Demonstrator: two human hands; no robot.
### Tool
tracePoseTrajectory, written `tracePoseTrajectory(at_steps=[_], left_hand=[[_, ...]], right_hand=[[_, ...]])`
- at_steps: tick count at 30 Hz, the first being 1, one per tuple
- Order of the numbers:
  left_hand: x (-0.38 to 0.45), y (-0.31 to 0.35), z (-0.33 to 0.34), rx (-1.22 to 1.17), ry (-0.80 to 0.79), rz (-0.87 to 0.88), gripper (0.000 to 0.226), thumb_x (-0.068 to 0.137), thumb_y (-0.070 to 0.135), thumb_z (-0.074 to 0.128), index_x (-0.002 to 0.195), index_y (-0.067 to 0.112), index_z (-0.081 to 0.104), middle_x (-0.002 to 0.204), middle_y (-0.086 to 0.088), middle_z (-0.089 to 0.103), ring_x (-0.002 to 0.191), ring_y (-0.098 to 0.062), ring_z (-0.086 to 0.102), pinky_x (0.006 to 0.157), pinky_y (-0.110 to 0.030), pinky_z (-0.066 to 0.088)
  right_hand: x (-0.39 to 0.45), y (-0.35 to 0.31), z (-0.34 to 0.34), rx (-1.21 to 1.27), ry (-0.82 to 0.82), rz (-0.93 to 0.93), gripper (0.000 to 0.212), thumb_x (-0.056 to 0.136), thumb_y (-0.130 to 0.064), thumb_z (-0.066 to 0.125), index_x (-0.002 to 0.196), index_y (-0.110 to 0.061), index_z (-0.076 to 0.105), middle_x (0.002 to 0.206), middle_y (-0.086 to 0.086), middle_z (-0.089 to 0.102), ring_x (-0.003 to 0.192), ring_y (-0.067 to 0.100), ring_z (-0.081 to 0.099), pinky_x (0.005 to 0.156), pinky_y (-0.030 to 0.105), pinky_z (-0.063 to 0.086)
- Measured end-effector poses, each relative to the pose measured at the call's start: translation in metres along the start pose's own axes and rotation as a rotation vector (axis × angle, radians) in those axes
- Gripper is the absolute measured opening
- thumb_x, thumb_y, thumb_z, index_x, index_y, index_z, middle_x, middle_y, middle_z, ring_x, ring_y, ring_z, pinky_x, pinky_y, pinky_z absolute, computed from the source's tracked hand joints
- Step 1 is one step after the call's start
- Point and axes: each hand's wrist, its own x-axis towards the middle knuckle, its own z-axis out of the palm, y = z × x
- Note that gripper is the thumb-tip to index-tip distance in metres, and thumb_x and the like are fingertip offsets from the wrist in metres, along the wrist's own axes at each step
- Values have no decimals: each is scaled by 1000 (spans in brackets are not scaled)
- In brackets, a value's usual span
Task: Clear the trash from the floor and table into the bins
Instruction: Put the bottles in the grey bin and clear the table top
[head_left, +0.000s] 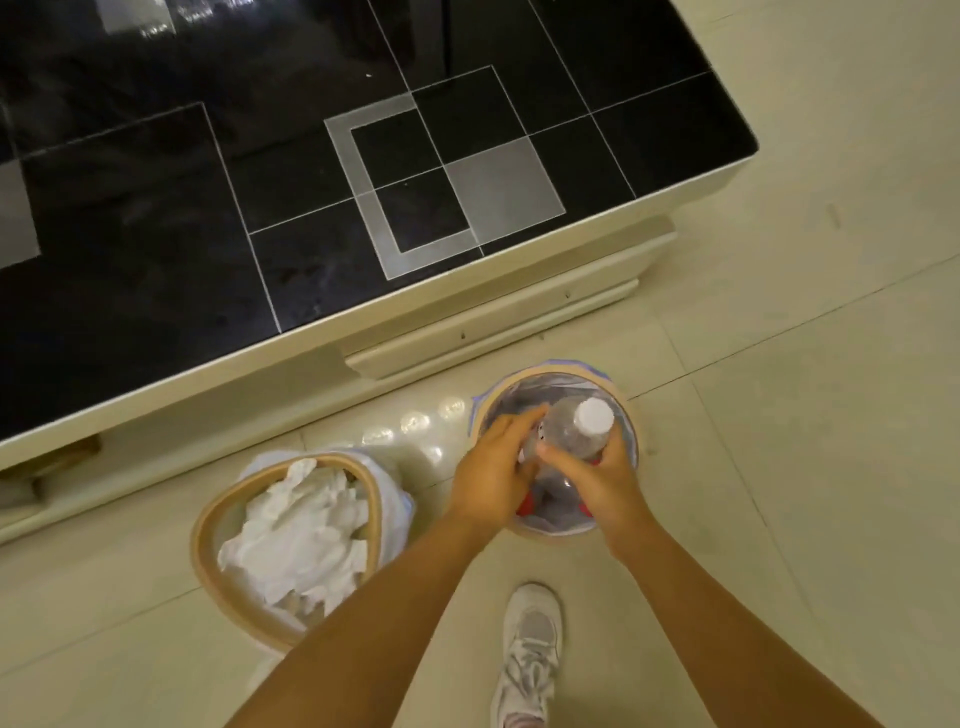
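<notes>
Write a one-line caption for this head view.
Both hands, left hand and right hand, lower a clear bottle into the right bin.

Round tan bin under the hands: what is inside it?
A pale liner and a clear plastic bottle with white cap, held by both hands. Red bits show beneath; the hands hide the rest of the round tan bin.
</notes>
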Motion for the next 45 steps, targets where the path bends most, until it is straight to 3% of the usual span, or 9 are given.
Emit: tracePoseTrajectory(at_steps=[4, 7, 11, 16, 20, 25, 32, 39, 45], left_hand=[[15, 13, 15, 42, -38, -47, 62, 92, 25, 57, 144, 47, 31, 145, 20, 44, 130, -10, 46, 104, -29, 41], [18, 19, 21, 128, -77, -41, 58, 94, 25, 54, 146, 38, 33, 144, 13, 47, 125, -16, 50, 102, -27, 40], [16, 30, 18, 200, -73, -26, 52, 93, 18, 55, 142, 27, 42, 141, 7, 50, 117, -21, 55, 97, -27, 41], [9, 54, -12, 334, -6, 31, 41, 93, 21, 54, 133, 26, 51, 135, 8, 54, 120, -17, 53, 90, -29, 42], [-6, 80, -55, 481, -29, 33, 44, 90, 27, 55, 134, 27, 48, 137, 6, 52, 122, -20, 50, 94, -34, 43], [-59, 140, -125, 566, 30, 128, 46, 89, 37, 59, 133, 30, 49, 137, 8, 53, 124, -18, 51, 92, -33, 45], [-176, 258, -230, 585, 191, 311, 47, 86, 40, 64, 131, 32, 51, 130, 14, 57, 121, -12, 52, 95, -35, 46], [-315, 355, -296, 319, 366, 446, 46, 84, 41, 69, 126, 36, 54, 124, 21, 57, 114, -1, 52, 89, -25, 43], [-401, 421, -298, 188, 326, 586, 46, 80, 48, 64, 124, 41, 53, 119, 27, 55, 115, 4, 49, 93, -24, 39]], right_hand=[[23, 2, -23, -85, -55, -67, 81, 72, 13, 68, 138, -22, 39, 131, -2, 48, 122, 15, 47, 88, 23, 46], [31, 9, -29, -84, -108, -54, 88, 73, 21, 63, 146, -17, 30, 131, -3, 43, 118, 12, 45, 77, 12, 47], [30, 16, -32, -145, -96, -43, 69, 79, 16, 61, 139, -12, 41, 133, 2, 47, 125, 17, 44, 99, 30, 42], [9, -1, -40, -373, -102, -166, 49, 81, 3, 61, 125, -18, 57, 127, 3, 58, 114, 29, 57, 96, 45, 48], [-25, -40, -49, -457, -73, -240, 45, 83, -2, 57, 126, -17, 57, 130, 2, 58, 119, 21, 53, 97, 29, 41], [-105, -103, -57, -395, -17, -361, 44, 82, 0, 59, 109, -35, 58, 114, -8, 58, 109, 13, 54, 89, 18, 35], [-251, -194, -87, -501, 21, -562, 51, 85, -18, 63, 133, -27, 49, 132, -6, 54, 121, 14, 49, 98, 32, 43], [-407, -263, -118, -292, 121, -660, 54, 86, -18, 67, 134, -32, 47, 128, -12, 57, 119, 2, 50, 84, 0, 33], [-508, -278, -148, -197, 217, -751, 56, 85, -16, 68, 135, -29, 48, 126, -16, 57, 116, -7, 48, 84, -6, 30]])
